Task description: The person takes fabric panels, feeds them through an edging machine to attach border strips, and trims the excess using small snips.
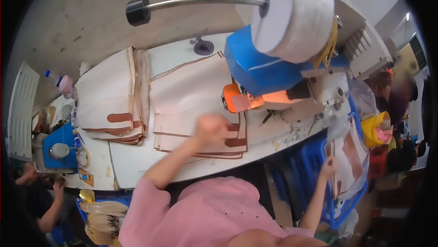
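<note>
My left hand [212, 128], smeared by motion, is over a short stack of pale flat panels [187, 87] with brown strips at their lower corner; its fingers cannot be made out. Out to the right, my right hand [328, 168] is closed on the edge of a pale panel with a brown patch [347, 158], at a blue plastic crate [336, 219]. A blue sewing machine [255, 64] with an orange-lit head [237, 98] stands just beyond the left hand. Farther left on the table lies a thicker stack of similar panels [107, 91].
A large white thread cone [292, 14] and a metal rod with a black end [138, 11] hang above the table. Bundled pale strips [100, 222] fill a container at lower left. Other people work at far left [43, 201] and far right [394, 96].
</note>
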Demonstrator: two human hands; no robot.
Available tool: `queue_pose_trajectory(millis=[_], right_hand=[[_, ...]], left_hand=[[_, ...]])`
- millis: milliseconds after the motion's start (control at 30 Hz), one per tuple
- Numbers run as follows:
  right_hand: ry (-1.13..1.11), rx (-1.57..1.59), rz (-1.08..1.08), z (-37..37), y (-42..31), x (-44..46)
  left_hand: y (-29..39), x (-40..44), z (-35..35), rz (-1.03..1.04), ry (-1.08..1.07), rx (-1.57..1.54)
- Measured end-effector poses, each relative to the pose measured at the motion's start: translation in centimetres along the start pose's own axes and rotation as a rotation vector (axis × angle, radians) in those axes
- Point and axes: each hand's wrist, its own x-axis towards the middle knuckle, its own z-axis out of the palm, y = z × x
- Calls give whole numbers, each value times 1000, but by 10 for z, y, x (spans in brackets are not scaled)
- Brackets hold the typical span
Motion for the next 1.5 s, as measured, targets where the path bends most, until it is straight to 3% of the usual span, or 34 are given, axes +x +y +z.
queue_pose_trajectory(millis=[67,100,133,200,233,267,300,400,500,600,700,800,1000,1100,1200,1300,1400,1500], right_hand=[[-177,303,-157,-2,-94,24],[-215,408,-205,-5,-148,31],[-342,517,-221,-5,-188,33],[-586,716,-234,-2,-248,16],[-714,824,-284,5,-269,8],[-677,831,-454,8,-294,6],[-769,811,-457,9,-316,4],[-859,750,-509,11,-360,-1],[-964,586,-586,29,-370,-15],[-972,614,-597,39,-366,-24],[-952,662,-587,39,-362,-23],[-1003,568,-558,23,-364,-18],[-869,581,-666,32,-354,-31],[-682,698,-693,33,-356,-28],[-612,745,-640,21,-364,-20],[-673,674,-614,20,-366,-22],[-728,638,-599,24,-358,-34],[-705,676,-582,18,-351,-37]], left_hand=[[-28,18,-43,-255,123,291],[-56,24,-70,-233,117,416],[-65,31,-89,-339,175,449],[-113,26,-119,-292,200,742],[-127,16,-127,-418,103,754],[-139,8,-133,-540,11,767],[-144,7,-137,-660,-76,779],[-113,18,-141,-713,-244,497],[-105,14,-136,-503,-290,732],[-97,15,-131,-504,-380,785],[-92,12,-119,-216,-276,871],[-72,22,-106,-724,-354,531],[-64,31,-108,-426,-170,639],[-30,51,-120,52,-43,855],[-27,48,-128,-101,-54,978],[-55,17,-131,-229,-274,1181],[-73,-18,-128,-449,-436,951],[-51,-17,-138,-460,-471,957]])
